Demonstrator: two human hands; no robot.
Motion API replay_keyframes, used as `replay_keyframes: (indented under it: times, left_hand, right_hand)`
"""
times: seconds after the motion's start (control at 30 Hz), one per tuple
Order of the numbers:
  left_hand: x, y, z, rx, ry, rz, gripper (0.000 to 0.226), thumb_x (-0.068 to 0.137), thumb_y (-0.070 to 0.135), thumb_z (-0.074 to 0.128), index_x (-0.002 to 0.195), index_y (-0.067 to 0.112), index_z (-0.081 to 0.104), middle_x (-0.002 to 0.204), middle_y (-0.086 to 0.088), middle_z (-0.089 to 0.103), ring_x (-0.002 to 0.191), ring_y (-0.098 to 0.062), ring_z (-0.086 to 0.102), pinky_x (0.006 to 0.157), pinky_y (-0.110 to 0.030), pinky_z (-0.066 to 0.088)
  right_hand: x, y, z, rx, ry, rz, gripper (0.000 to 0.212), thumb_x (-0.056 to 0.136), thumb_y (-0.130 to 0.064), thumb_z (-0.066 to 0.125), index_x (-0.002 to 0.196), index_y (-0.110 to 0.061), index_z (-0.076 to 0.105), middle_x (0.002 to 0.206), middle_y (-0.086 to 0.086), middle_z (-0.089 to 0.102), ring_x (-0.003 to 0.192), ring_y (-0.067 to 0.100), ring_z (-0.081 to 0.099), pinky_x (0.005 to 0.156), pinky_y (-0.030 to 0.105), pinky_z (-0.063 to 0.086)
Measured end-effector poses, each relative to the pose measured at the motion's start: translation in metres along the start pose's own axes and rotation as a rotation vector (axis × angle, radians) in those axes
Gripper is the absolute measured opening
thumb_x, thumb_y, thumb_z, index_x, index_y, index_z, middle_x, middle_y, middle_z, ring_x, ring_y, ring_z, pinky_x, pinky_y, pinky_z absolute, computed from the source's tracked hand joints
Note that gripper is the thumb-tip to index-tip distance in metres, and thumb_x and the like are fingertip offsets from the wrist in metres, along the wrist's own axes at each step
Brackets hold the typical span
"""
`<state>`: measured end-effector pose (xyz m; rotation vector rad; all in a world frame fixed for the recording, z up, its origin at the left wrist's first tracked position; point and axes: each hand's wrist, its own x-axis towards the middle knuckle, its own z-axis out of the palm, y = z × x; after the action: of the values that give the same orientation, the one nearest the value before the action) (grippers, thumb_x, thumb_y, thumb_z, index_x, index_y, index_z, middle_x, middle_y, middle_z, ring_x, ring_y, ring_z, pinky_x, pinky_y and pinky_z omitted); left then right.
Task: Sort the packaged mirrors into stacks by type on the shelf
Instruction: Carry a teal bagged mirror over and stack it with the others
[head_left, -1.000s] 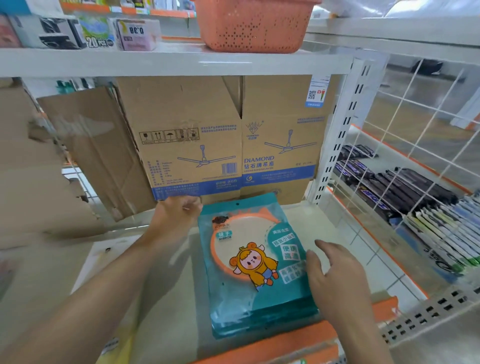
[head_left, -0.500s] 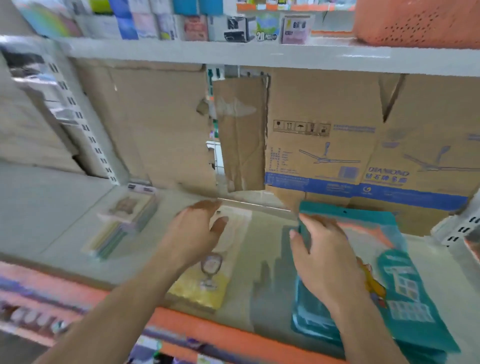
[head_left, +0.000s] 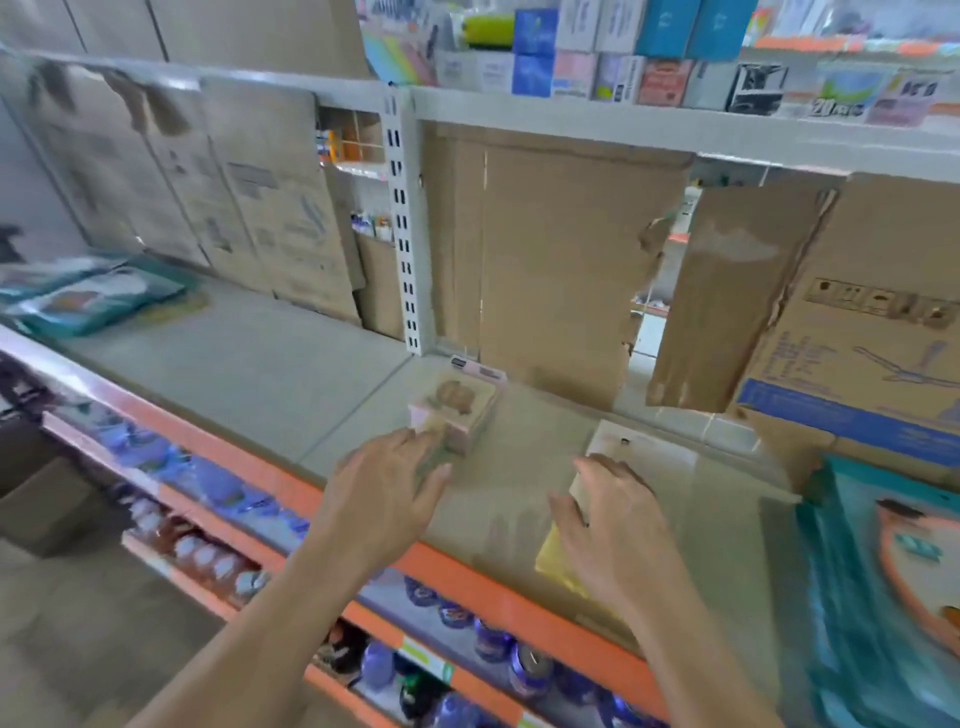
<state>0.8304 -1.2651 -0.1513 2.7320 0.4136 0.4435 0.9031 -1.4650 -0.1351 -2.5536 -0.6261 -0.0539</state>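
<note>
Head camera looks down on a long grey shelf (head_left: 249, 364). A white post (head_left: 402, 223) stands at the back of it.

Far left of the post lie some teal packs (head_left: 88, 301). They are blurry. They seem to lie the long way along the shelf, one partly on top of another.

Just in front of the post, a little to its right, sits a small pink stack (head_left: 457, 410) of mirror packs. It is almost square, and one corner points at the person. The left hand (head_left: 387, 499) is in front of the post too. Its fingers are spread and nearly straight, and they hold nothing. The fingertips are at the near side of the pink stack. I cannot tell if they touch it.

Right of the post lies a flat white and yellow pack (head_left: 639, 457), all alone. Its long side runs from the front of the shelf to the back. The white end points to the back and the yellow end to the front. The right hand (head_left: 618, 535) is palm down over it with loose fingers, not grabbing.

Far right of the post is a big teal stack (head_left: 883, 571), with its long side front to back.

I think the job is partly done. Some piles are made. The lone pack needs a pile, and the two teal groups look alike but lie far apart.
</note>
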Motion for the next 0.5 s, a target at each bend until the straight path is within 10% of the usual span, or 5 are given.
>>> replay_keyframes:
  times: [0.5]
  left_hand:
    - [-0.023,-0.127,-0.039,0.131,0.003,-0.11,0.066,0.082,0.056,0.022,0.123,0.02,0.059,0.119,0.002,0.063,0.112,-0.023,0.058,0.094,-0.038,0.043]
  right_hand:
    - [0.002,-0.116,0.065,0.048,-0.03,-0.036,0.038,0.095,-0.032,0.047,0.13,-0.018,0.049,0.129,-0.001,0.054,0.119,0.023,0.044,0.096,0.034,0.035]
